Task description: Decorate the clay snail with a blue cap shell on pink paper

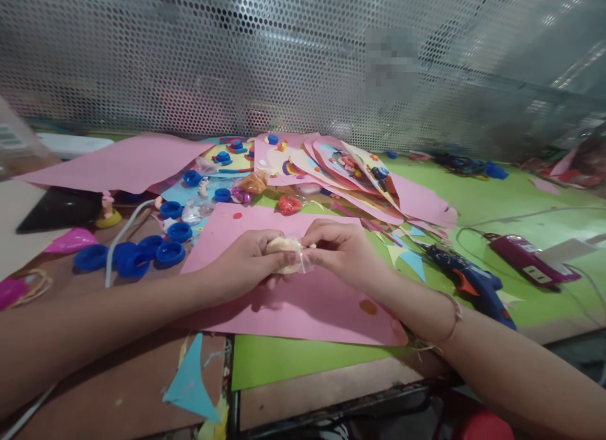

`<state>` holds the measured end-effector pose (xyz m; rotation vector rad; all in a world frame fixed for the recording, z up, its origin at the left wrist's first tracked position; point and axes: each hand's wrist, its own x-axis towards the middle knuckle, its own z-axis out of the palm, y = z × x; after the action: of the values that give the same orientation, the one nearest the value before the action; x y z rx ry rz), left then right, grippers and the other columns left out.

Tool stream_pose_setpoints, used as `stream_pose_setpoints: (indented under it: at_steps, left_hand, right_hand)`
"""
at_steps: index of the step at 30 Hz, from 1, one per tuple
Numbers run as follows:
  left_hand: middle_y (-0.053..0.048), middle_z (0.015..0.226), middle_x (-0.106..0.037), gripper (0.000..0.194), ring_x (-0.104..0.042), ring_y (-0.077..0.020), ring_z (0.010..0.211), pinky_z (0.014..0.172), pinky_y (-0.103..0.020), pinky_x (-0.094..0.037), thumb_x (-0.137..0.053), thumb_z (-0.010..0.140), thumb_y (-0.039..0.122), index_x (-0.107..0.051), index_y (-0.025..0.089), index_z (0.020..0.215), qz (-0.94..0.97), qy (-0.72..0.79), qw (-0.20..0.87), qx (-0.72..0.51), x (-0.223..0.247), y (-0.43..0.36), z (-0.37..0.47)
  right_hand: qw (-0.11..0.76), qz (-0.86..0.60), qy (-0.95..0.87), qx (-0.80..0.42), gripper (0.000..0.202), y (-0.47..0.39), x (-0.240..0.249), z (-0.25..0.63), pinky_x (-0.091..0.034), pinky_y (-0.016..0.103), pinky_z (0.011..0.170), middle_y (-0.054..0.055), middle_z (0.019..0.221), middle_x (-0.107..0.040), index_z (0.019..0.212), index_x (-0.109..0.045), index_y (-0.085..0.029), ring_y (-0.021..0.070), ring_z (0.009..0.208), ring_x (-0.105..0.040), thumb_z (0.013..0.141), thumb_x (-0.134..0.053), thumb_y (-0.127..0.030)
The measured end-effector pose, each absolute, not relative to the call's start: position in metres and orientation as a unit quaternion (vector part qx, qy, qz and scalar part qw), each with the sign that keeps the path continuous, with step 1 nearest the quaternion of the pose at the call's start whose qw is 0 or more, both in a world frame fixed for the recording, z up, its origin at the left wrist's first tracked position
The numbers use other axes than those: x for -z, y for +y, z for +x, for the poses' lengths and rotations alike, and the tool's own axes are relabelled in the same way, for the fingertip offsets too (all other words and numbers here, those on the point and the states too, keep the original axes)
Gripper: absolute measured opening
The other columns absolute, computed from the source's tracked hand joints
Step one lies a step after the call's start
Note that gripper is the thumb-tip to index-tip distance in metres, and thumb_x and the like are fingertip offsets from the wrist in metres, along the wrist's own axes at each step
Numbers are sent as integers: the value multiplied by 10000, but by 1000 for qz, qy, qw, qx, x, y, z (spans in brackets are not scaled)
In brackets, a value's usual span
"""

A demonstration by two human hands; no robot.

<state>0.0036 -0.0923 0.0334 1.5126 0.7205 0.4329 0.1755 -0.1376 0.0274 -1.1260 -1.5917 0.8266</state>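
Note:
Over a pink paper sheet [293, 307], both hands meet at a small clear plastic bag of cream-coloured clay [283, 245]. My left hand [255, 257] is closed round the bag, thumb on top. With thumb and forefinger, my right hand [343, 247] pinches at the bag's loose end; a tiny pale bit shows at its fingertips. Beyond the hands lie a small bag of red clay [290, 204] and a bag of orange clay [254, 182]. An orange dot [368, 307] and a small red dot sit on the pink sheet.
Several blue bottle caps [169, 253] stand at left beside a white cable [124, 235]. A blue glue gun [473, 282] and a maroon power socket [533, 260] lie at right. Decorated paper cut-outs [331, 168] are piled behind. A perforated metal screen [284, 67] closes the back.

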Motion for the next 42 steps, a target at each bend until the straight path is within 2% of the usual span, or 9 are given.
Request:
stream_pose_setpoints:
  at_steps: [7,9,13,16,19,22,30,37,42]
  left_hand:
    - [73,419,-435,213,-390,-71,311,267,-167,-351,-571,799,343,-514,176,679,640,329,656,-229,-31,-98,4]
    - [63,451,-459,227,-395,-73,335,278,-172,-347,-597,776,377,-525,176,698,622,314,681,-225,-29,-97,3]
    - [25,532,-538,305,-454,-79,415,330,-172,-345,-679,666,439,-546,164,672,603,262,724,-211,-27,-92,2]
    - [30,491,-524,352,-451,-67,415,390,-172,-360,-684,661,464,-526,158,595,637,257,696,-209,-29,-90,3]
    - [40,454,-499,315,-436,-63,407,403,-173,-352,-666,687,406,-518,157,563,668,284,656,-207,-33,-91,4]
    - [26,469,-516,269,-456,-80,423,372,-177,-342,-597,723,390,-535,166,587,662,299,651,-220,-37,-93,4]
    - [38,469,-497,118,-490,-94,418,368,-198,-392,-585,665,254,-494,186,633,609,322,679,-255,-37,-92,5]
    - [40,549,-527,138,-468,-77,487,474,-204,-386,-594,711,263,-501,174,661,621,273,677,-285,-28,-88,6]
    - [29,610,-516,163,-461,-87,551,542,-221,-359,-558,787,283,-520,164,682,643,266,659,-286,-20,-87,5]
  right_hand:
    - [479,-473,-642,-366,92,-136,-27,178,-445,245,563,-5,683,-613,697,-706,-187,96,604,-530,646,-746,-251]
    - [477,-476,-663,-327,44,-137,-28,179,-440,245,559,-9,658,-603,661,-691,-192,96,599,-524,679,-717,-221]
    - [474,-439,-731,-220,115,-140,-27,178,-428,243,538,-5,639,-590,644,-659,-196,100,587,-517,759,-648,-192]
    - [468,-384,-785,-126,159,-143,-25,175,-435,242,542,5,642,-589,655,-643,-198,106,591,-530,805,-603,-166]
    - [462,-375,-800,-76,169,-145,-27,175,-446,246,554,10,642,-596,654,-639,-197,112,602,-545,817,-605,-165]
    - [481,-425,-761,-95,138,-144,-32,178,-442,254,541,11,661,-616,678,-651,-205,116,598,-546,813,-630,-217]
    - [560,-490,-644,-176,142,-138,-34,188,-459,248,527,7,709,-631,703,-620,-198,93,549,-546,782,-649,-312]
    - [483,-428,-755,-113,92,-143,-36,185,-464,258,590,17,761,-661,827,-659,-213,117,647,-576,826,-577,-170]
    - [449,-415,-790,-49,91,-143,-34,184,-409,245,540,2,740,-634,882,-636,-222,113,620,-532,846,-564,-178]
